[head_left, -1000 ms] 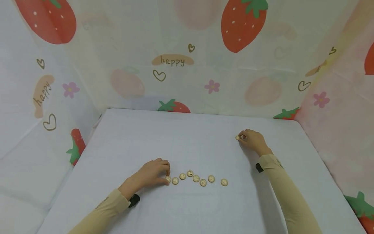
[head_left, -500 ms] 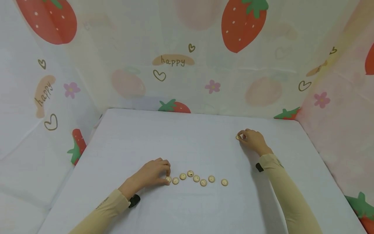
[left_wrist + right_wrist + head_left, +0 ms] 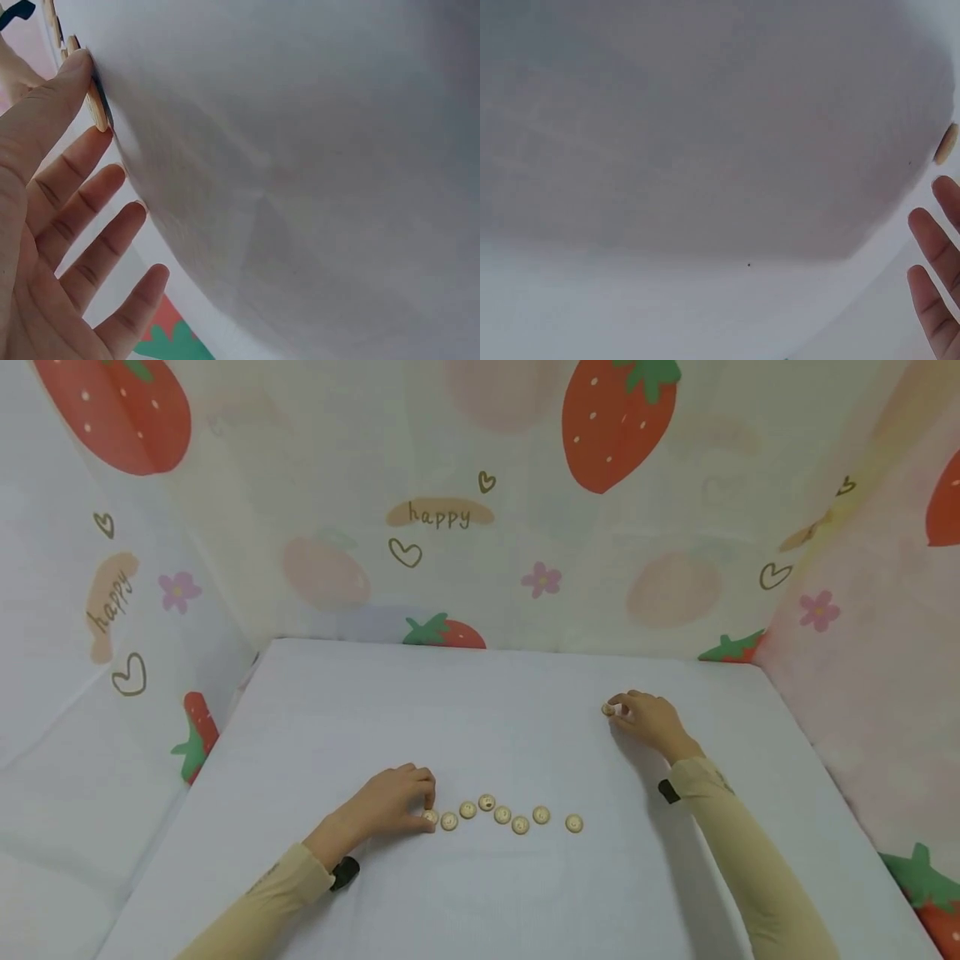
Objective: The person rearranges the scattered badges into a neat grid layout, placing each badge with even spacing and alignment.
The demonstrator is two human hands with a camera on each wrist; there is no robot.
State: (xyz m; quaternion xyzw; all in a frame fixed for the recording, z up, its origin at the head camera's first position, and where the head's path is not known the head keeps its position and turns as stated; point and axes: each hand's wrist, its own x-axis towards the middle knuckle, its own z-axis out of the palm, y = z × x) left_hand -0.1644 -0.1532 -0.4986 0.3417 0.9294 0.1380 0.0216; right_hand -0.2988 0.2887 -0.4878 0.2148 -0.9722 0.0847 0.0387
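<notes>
Right sleeve point(image 3: 738, 849) has shifted slightly outward, hand point(image 3: 651, 724) still pinching a button point(image 3: 607, 710).

Your left hand point(image 3: 392, 802) partly covers the leftmost wooden disc point(image 3: 431, 816); the right wrist view crops your right hand point(image 3: 939, 253).

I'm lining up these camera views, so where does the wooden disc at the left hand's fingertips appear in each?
Head: the wooden disc is below and left of centre, ending the row of discs at the left hand.
Left wrist: upper left, seen nearly edge-on.
Right wrist: not in it; the other disc at the right edge is by the right hand.
Shared landmark: the white tabletop.
</notes>
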